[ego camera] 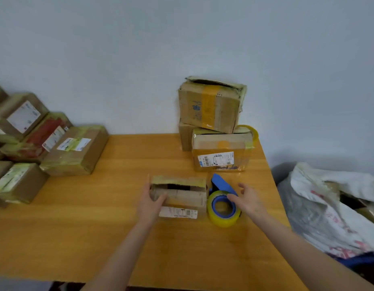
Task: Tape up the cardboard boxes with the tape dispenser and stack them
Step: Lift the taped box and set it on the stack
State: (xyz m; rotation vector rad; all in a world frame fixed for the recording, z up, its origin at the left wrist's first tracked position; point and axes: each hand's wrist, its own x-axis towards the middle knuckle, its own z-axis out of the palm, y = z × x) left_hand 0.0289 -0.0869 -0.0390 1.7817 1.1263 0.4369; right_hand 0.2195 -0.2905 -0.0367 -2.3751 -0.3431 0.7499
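A: Status on the small box [182, 196]?
B: Middle of the table [98, 227], top seam gaping (dark slot visible), label on the near face.
A: Hands?
B: Left hand [150, 200] grips the box's left end, thumb over the top. Right hand [248, 198] is loosely spread, fingertips touching the tape dispenser [223, 203] and not wrapped round it.
A: Dispenser position?
B: On the table just beside the box's right end, blue frame, yellowish roll.
A: Rest?
B: Behind: large box [211, 103] tilted on a labelled box [220, 152] by the wall. Left: pile of taped boxes [74, 150]. Right, off the table: white bag [329, 206].
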